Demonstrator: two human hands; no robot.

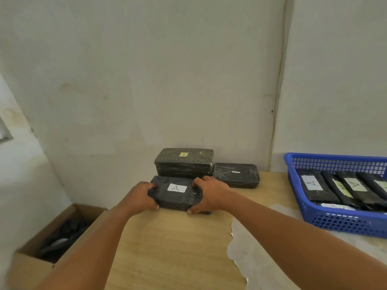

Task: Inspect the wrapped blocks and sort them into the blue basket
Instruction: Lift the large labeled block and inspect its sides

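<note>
**Two-handed hold on a labelled block at the table's back edge**

Head view: the person's left hand [144, 197] and right hand [210, 195] grasp the short ends of a black wrapped block [174, 198], fingers curled over its far edge and thumbs on the near side. The block carries a white label [177, 187] marked "A" on its top face. It sits on or just above the wooden table [171, 243]; whether it is lifted clear cannot be told. Just behind it stands a stack of blocks [183, 163] with a yellow label, and beside that a single flat block [236, 175], both against the wall. The blue basket [335, 222] stands well apart on the right and already holds a row of labelled blocks.

Judging by the two-handed grip and the firm, squared edges, the block is probably stiff and fairly dense. The glossy film wrap looks slippery and creased, so clamping the ends with thumbs underneath seems safer than pinching the top. A cardboard box [33, 262] sits below the table's left edge.
</note>
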